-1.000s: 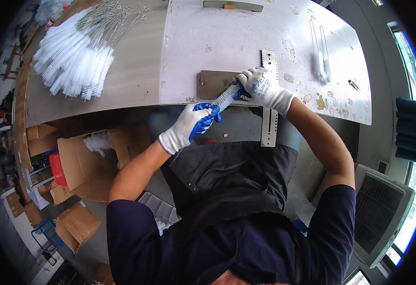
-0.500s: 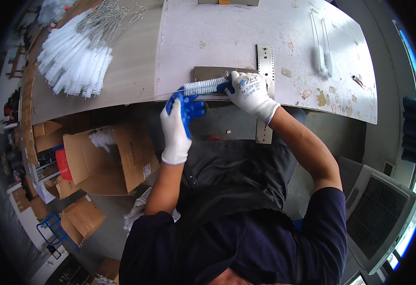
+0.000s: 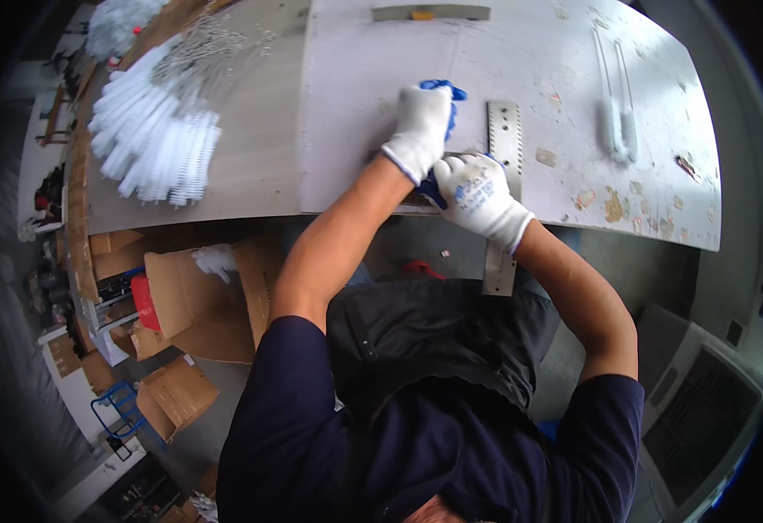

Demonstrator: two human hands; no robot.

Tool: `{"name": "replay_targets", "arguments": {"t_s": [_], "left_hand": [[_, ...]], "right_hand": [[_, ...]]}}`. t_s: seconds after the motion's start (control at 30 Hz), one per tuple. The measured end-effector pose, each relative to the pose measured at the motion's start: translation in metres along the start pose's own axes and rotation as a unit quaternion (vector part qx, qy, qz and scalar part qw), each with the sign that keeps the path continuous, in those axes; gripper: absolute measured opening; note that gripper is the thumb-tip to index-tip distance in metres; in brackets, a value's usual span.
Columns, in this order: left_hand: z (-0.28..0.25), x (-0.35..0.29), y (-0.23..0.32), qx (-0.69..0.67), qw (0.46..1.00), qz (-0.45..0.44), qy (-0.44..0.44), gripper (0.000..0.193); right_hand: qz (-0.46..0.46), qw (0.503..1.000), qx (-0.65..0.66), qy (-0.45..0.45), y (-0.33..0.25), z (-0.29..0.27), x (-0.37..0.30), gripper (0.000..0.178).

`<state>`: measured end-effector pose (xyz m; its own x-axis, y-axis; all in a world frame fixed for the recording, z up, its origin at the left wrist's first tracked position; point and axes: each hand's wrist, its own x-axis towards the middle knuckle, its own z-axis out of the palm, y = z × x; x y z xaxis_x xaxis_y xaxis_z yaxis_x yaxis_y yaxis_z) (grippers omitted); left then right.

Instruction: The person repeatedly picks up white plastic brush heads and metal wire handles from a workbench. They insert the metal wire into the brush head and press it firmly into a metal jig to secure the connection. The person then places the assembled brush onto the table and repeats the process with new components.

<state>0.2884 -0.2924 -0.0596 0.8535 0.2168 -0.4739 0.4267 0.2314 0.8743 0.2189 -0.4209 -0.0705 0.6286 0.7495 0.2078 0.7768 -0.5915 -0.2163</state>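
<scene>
My left hand (image 3: pixel 423 122), in a white glove with blue-coated palm and fingers, is closed over the table beyond my right hand. Its fingers curl to the right, and whatever they grip is hidden. Close beside its wrist, my right hand (image 3: pixel 479 196), gloved alike, is closed low at the table's near edge, its blue thumb pointing left; what it holds is hidden too. A perforated metal strip (image 3: pixel 504 139) lies beside and under my right hand, jutting past the edge. The white-bristled brush seen earlier between my hands is not visible now.
A fanned pile of white wire-handled brushes (image 3: pixel 159 131) lies on the table's left. Two looped-wire brushes (image 3: pixel 613 122) lie at the right, near a small dark object (image 3: pixel 688 169). A grey bar (image 3: pixel 431 12) sits at the far edge. Below left stands an open cardboard box (image 3: pixel 203 305).
My left hand has swung up and right, from the brush's wire end to beyond my right hand. My right hand stays near the table edge. The brush has gone out of sight.
</scene>
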Motion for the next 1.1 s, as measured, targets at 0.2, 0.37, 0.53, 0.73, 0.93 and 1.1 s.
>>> {"name": "replay_targets", "arguments": {"t_s": [0.2, 0.37, 0.53, 0.73, 0.93, 1.1], "left_hand": [[-0.022, -0.012, 0.014, -0.046, 0.999, 0.025, -0.005, 0.019], [-0.122, 0.003, 0.01, 0.304, 0.894, 0.316, 0.091, 0.022], [-0.245, -0.017, 0.077, 0.561, 0.627, 0.452, 0.297, 0.03], [-0.316, -0.027, 0.119, 0.746, 0.451, 0.321, 0.371, 0.044], [-0.356, 0.009, 0.13, 0.833, 0.406, 0.164, 0.338, 0.049], [-0.339, 0.013, 0.149, 0.82, 0.416, 0.188, 0.346, 0.034]], "right_hand": [[0.087, 0.995, 0.005, -0.04, -0.011, -0.005, 0.019, 0.03], [0.077, 0.996, -0.031, 0.029, -0.017, -0.006, 0.022, 0.028], [0.036, 0.993, -0.003, 0.111, -0.01, -0.002, 0.012, 0.028], [0.13, 0.958, 0.103, 0.233, 0.004, -0.012, -0.011, 0.032], [0.191, 0.944, -0.091, 0.254, 0.104, -0.07, -0.079, 0.031], [0.365, 0.899, -0.185, 0.154, 0.176, -0.097, -0.135, 0.035]]}}
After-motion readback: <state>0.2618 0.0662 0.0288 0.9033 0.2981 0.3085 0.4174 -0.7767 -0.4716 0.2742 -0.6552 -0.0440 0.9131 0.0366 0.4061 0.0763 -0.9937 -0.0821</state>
